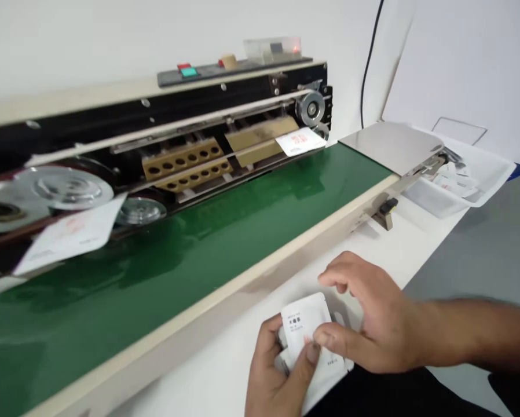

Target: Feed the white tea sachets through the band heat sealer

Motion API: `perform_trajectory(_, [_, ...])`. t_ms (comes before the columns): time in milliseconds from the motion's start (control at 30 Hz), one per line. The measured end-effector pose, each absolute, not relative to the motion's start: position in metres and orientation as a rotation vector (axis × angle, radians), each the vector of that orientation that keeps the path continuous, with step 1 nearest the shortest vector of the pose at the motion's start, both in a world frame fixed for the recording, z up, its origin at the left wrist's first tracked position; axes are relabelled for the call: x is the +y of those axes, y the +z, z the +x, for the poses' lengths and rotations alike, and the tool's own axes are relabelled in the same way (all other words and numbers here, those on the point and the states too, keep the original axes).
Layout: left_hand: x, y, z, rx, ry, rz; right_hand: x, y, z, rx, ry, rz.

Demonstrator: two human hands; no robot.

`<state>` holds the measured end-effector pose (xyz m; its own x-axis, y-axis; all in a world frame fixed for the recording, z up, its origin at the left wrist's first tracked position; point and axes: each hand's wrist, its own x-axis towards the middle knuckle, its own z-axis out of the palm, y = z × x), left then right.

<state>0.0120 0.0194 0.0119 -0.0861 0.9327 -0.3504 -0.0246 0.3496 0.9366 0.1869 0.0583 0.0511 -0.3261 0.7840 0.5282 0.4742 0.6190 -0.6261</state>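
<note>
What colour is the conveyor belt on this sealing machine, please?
The conveyor belt is dark green, clearest in the head view.

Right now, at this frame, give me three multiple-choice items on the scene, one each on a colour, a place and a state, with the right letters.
1. What colour is the flat conveyor belt?
A. Blue
B. Green
C. Red

2. Where is the white plastic tray?
A. Beyond the flat stainless steel plate at the belt's far end
B. On the control panel
C. Under the hands

3. What state is the white printed sachet in?
A. Lying flat on the belt
B. Inside the tray
C. Held up between the left hand and the right hand

Answers:
1. B, the belt's surface shows green along its run.
2. A, the tray sits past the plate's end, with small white packets in it.
3. C, fingers of both hands grip the sachet.
</note>
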Motion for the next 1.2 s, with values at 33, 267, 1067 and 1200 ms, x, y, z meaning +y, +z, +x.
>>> perform_trajectory(33, [0.019,0.009,0.010,1.427,1.021,0.928,0.054,0.042,0.185,-1.981,0.556,-1.058])
perform_trajectory(267, [0.017,-0.012,0.000,1.362,1.217,1.262,0.052,0.016,0.173,-1.803,1.374,-1.153])
perform_trajectory(1067, [0.008,0.004,0.016,1.492,1.021,0.959,0.052,-0.027,0.166,-1.225,1.255,-0.949])
perform_trajectory(1200, [0.011,0.001,0.019,1.616,1.131,0.876,0.054,-0.024,0.166,-1.044,1.323,-0.891])
